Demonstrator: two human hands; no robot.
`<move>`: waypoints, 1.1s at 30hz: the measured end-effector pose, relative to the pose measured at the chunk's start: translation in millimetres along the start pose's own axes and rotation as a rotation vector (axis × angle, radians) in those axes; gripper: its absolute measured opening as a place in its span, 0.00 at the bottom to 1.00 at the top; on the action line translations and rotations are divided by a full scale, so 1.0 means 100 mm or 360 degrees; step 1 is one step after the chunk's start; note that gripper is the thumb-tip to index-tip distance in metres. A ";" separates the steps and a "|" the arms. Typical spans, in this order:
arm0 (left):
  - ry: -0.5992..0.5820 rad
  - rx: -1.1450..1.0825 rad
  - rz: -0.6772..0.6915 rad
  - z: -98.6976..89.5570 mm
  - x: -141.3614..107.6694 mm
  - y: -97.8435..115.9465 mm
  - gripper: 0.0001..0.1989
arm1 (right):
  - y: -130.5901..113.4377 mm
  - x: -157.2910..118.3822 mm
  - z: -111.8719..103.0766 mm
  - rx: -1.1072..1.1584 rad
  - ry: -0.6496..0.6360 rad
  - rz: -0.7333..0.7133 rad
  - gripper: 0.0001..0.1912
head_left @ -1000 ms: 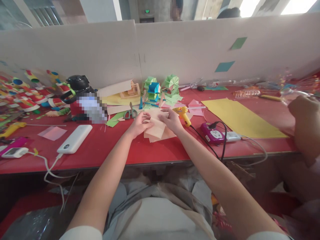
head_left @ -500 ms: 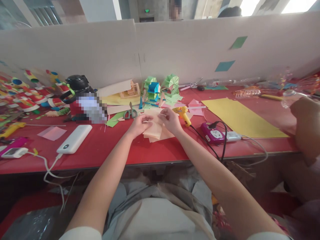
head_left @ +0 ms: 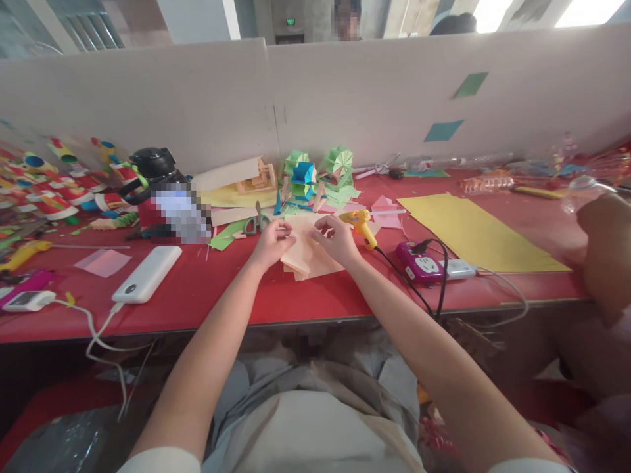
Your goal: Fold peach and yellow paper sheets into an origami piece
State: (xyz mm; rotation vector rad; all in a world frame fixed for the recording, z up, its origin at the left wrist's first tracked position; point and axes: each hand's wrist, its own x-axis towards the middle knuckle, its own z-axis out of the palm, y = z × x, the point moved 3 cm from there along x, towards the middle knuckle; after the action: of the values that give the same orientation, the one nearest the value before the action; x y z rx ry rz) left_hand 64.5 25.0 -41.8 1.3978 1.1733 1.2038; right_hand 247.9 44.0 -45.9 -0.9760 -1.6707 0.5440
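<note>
My left hand (head_left: 276, 245) pinches the left side of a small folded peach paper (head_left: 300, 253), its fingers closed. My right hand (head_left: 334, 238) is at the right of that paper, fingers curled with the thumb near the fingertips; whether it touches the paper is too small to tell. More peach sheets (head_left: 328, 263) lie flat under both hands on the red table (head_left: 296, 302). A yellow glue gun (head_left: 363, 228) lies just right of my right hand. Scissors with grey-green handles (head_left: 256, 225) rest beyond my left hand.
Green and blue folded paper pieces (head_left: 303, 177) stand at the back. A white power bank (head_left: 146, 274) lies left; a purple power socket (head_left: 419, 263) and yellow sheet (head_left: 480, 230) lie right. At the right edge is another person's arm (head_left: 608, 249).
The folded peach paper has tilted and shifted slightly left with my left hand. My right hand has moved a little, and its fingers have come away from the paper's upper edge.
</note>
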 end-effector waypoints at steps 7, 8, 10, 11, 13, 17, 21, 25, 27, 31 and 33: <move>-0.0099 0.0011 0.0032 0.02 0.00 0.00 0.17 | 0.00 0.01 -0.05 -0.0126 0.0146 -0.0069 0.09; -0.0094 0.0022 0.0050 0.02 0.00 -0.01 0.18 | 0.00 0.01 -0.06 -0.0146 0.0148 -0.0063 0.09; -0.0085 0.0066 0.0093 0.02 0.01 -0.02 0.19 | -0.02 0.00 -0.05 -0.0137 0.0087 -0.0038 0.08; -0.0083 0.0082 0.0105 0.02 0.02 -0.03 0.19 | -0.03 0.00 -0.04 -0.0100 0.0041 -0.0021 0.08; -0.0096 0.0065 0.0098 0.01 0.02 -0.05 0.20 | -0.04 -0.01 -0.01 0.0011 -0.0037 0.0011 0.08; -0.0074 -0.0030 0.0028 0.00 0.05 -0.08 0.17 | -0.06 -0.01 0.02 0.0200 -0.0125 0.0058 0.12; 0.0042 -0.0005 0.0014 -0.02 0.07 -0.11 0.12 | -0.07 -0.02 0.04 0.0242 -0.0098 0.0031 0.11; 0.0013 -0.0085 -0.0026 -0.01 0.07 -0.12 0.14 | -0.10 -0.04 0.06 0.0256 -0.0187 -0.0030 0.13; -0.0038 -0.0152 -0.0081 0.00 0.06 -0.11 0.15 | -0.12 -0.05 0.06 0.0225 -0.0199 -0.0053 0.14; -0.0067 -0.0310 -0.0221 0.03 0.03 -0.07 0.16 | -0.14 -0.06 0.04 0.0143 -0.0169 -0.0077 0.17; -0.0085 -0.0380 -0.0249 0.04 0.02 -0.05 0.16 | -0.14 -0.06 0.04 0.0189 -0.0186 -0.0084 0.17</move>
State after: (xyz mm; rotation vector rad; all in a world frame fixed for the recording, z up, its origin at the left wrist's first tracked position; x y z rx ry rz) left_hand 67.6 27.2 -46.5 1.1321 1.0442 1.1479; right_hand 240.0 31.5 -39.6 -0.8251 -1.7417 0.6677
